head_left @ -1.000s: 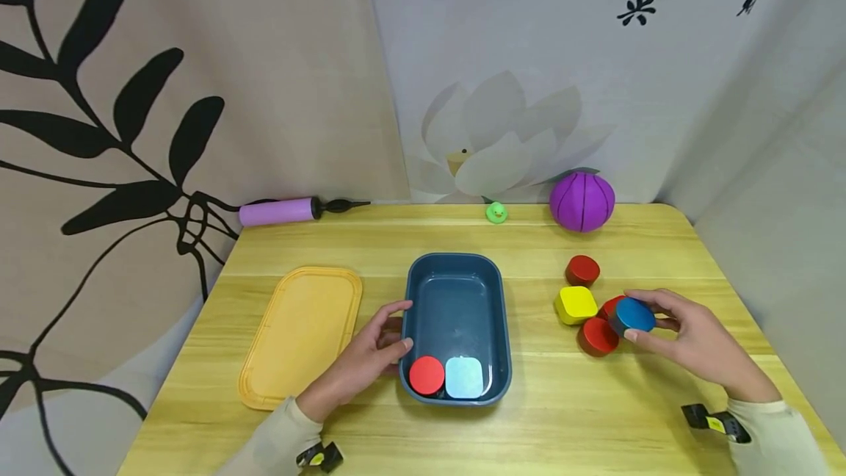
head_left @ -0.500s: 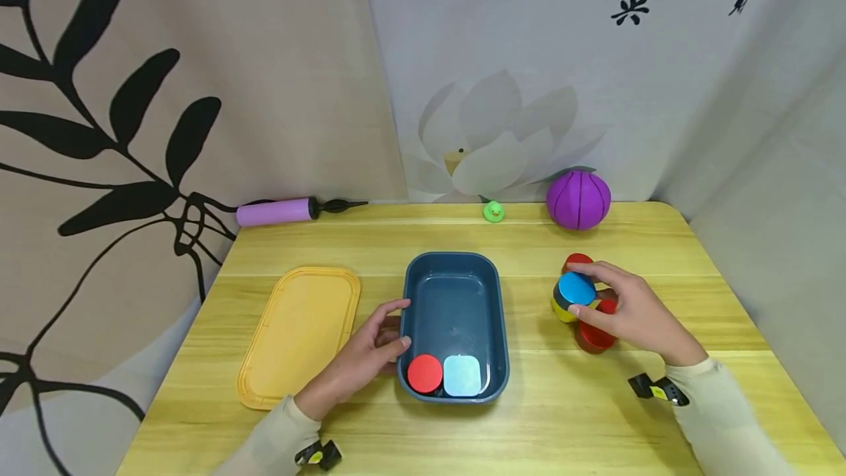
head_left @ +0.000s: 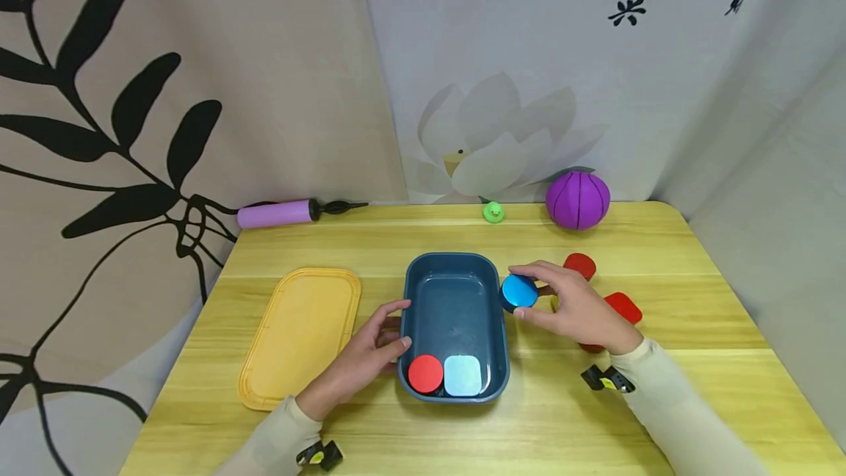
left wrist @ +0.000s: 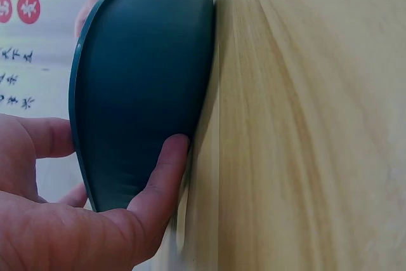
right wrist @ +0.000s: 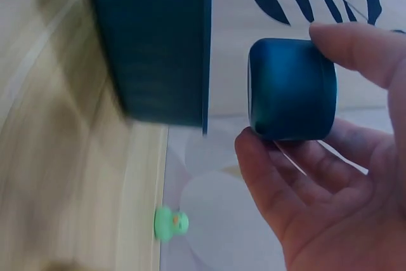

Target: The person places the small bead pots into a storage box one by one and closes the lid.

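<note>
A dark blue plastic box [head_left: 456, 327] stands mid-table, holding a red round block [head_left: 426, 373] and a light blue squarish block [head_left: 463, 375] at its near end. My left hand [head_left: 365, 355] holds the box's left side, with thumb and a fingertip at the rim and another finger against the outer wall [left wrist: 143, 87]. My right hand [head_left: 571, 305] pinches a blue round block [right wrist: 293, 90] between thumb and fingers, raised beside the box's right rim. Under and behind that hand lie red blocks [head_left: 623, 306] and a yellow block [head_left: 554, 303], mostly hidden.
A yellow lid [head_left: 300, 336] lies left of the box. Along the back edge are a purple pump [head_left: 277, 214], a small green duck [head_left: 493, 212] and a purple ball [head_left: 578, 200]. Another red block [head_left: 580, 264] sits behind the right hand.
My right hand has carried the blue round block leftward from the pile of blocks to the box's right rim. My left hand has stayed at the box.
</note>
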The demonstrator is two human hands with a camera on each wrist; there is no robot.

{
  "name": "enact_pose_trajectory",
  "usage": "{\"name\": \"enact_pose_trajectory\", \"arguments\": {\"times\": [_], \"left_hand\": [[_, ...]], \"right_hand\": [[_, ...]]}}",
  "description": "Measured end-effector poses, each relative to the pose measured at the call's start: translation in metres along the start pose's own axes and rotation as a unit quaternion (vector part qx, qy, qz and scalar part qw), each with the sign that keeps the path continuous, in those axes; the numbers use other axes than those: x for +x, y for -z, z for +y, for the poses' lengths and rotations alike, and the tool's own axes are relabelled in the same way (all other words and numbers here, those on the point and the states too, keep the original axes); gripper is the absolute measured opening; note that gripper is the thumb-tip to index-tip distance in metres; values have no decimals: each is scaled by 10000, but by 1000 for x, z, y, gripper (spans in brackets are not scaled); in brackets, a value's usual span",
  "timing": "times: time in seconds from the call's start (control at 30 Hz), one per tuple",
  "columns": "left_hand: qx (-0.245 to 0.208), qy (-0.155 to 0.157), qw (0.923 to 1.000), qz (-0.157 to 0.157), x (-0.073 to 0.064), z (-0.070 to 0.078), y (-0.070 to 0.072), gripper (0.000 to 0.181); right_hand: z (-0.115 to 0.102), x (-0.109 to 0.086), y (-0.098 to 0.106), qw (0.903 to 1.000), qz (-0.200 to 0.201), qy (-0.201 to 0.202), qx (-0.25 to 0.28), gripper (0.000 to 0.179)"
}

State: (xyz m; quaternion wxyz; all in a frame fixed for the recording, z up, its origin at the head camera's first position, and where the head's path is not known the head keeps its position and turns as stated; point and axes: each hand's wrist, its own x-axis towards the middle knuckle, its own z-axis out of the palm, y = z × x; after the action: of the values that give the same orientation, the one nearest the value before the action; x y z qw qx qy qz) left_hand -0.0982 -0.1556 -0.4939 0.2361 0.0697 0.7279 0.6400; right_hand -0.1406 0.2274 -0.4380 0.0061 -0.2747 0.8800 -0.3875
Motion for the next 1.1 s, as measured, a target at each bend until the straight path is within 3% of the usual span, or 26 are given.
{"name": "enact_pose_trajectory", "arguments": {"times": [0.5, 0.9, 1.1], "left_hand": [[-45, 22, 10000, 23, -1, -2, 1, 61], [-120, -4, 9999, -80, -2, -2, 2, 57], [-124, -29, 9998, -155, 1, -1, 3, 59]], "right_hand": [[-23, 38, -47, 9959, -786, 409, -161, 62], [-36, 57, -78, 9841, -1505, 825, -462, 62], [-41, 66, -88, 9797, -1736, 794, -604, 61]]}}
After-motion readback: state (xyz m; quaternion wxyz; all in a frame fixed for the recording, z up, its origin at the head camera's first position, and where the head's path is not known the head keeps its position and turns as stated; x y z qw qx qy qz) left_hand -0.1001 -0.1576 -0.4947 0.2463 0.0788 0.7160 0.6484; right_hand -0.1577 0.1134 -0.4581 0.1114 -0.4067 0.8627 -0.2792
